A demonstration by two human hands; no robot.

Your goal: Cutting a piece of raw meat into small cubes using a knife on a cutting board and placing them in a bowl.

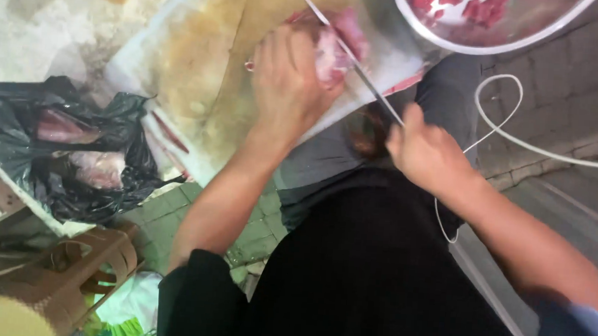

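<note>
I was in the middle of slicing: my left hand (287,77) lay flat over a pink lump of raw meat (337,49) on the worn, stained cutting board (201,65), fingers curled down over its near side and pressing it to the board, a grip more closed than open but with no full wrap around the meat. My right hand (428,155) was shut tight around the handle of a long thin knife (351,57), the handle itself hidden in my fist, and the blade ran up and away from me across the meat, just beside my left fingertips. I could not tell from the blur whether the edge had entered the flesh or only rested on it. As I judged it, the cut was under way rather than finished, and the next stroke called for a steady draw of the blade with my left fingers kept tucked clear of it. Beyond the board, a metal bowl (500,45) held red cubes of cut meat (485,8), near the knife tip. To my left, well apart from the board, an open black plastic bag (12,109) held more pale pink pieces.
</note>
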